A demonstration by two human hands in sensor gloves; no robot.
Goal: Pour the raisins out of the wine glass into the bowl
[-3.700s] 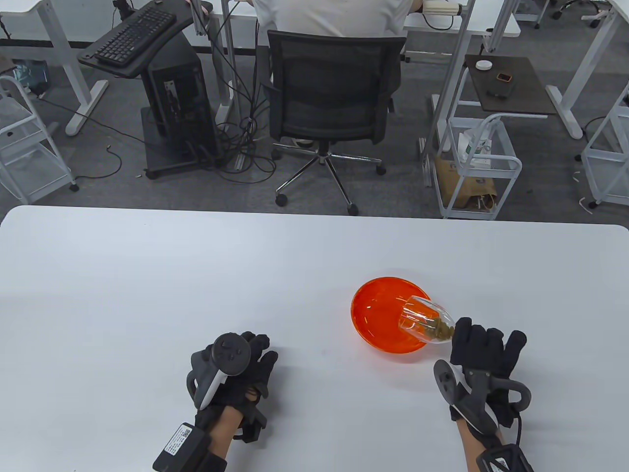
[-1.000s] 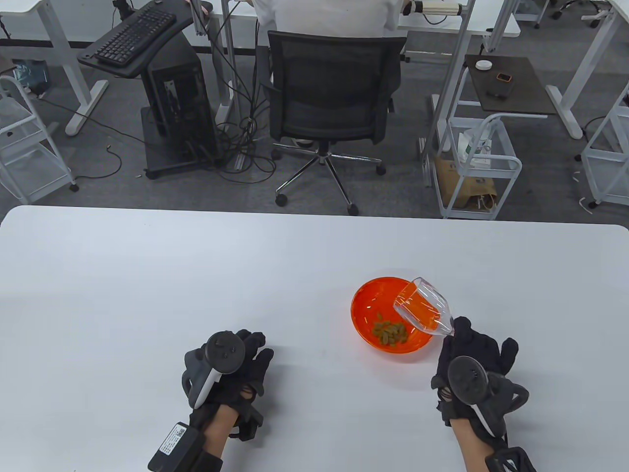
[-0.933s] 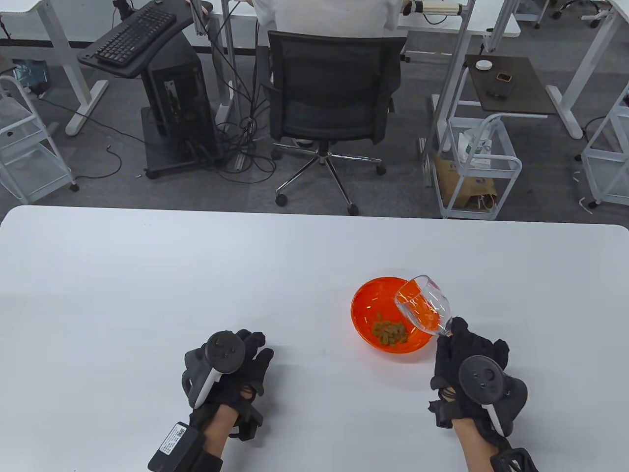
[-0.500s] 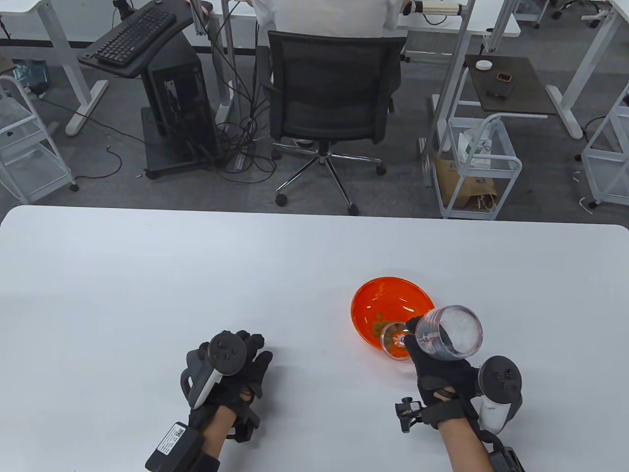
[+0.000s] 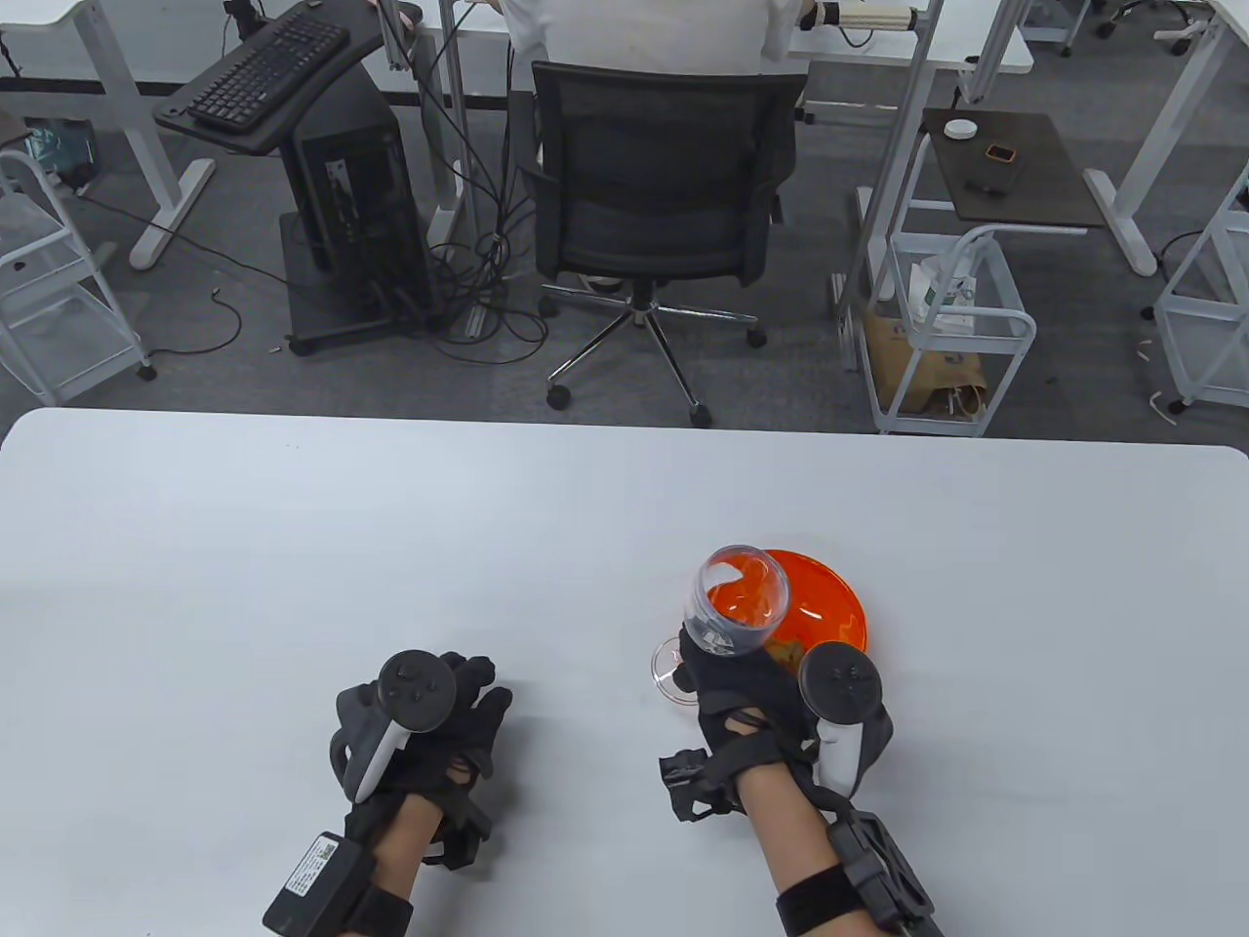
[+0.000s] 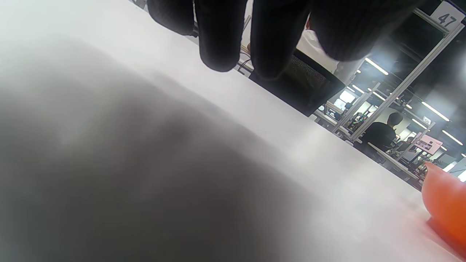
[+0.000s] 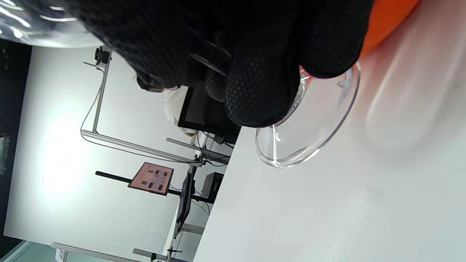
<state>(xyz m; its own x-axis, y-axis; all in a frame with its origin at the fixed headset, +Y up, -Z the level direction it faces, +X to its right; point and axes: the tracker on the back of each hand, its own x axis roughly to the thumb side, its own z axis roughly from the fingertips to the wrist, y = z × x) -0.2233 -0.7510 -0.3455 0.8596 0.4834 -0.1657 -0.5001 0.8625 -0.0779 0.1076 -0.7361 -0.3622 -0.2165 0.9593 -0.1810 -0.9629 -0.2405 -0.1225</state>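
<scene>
My right hand grips the stem of an empty clear wine glass and holds it upright, just left of the orange bowl. The glass's round foot is at or just above the table; the right wrist view shows the foot under my fingers. The raisins lie in the bowl, mostly hidden behind the glass and my hand. My left hand rests palm down on the table, empty, well left of the bowl. The bowl's edge also shows in the left wrist view.
The white table stretches wide to the left and far side. Beyond its far edge stand an office chair, a white wire cart and desks.
My right hand turned the glass from tipped over the bowl to upright and carried it left and down, to the bowl's left side. The raisins stayed in the bowl. My left hand barely shifted.
</scene>
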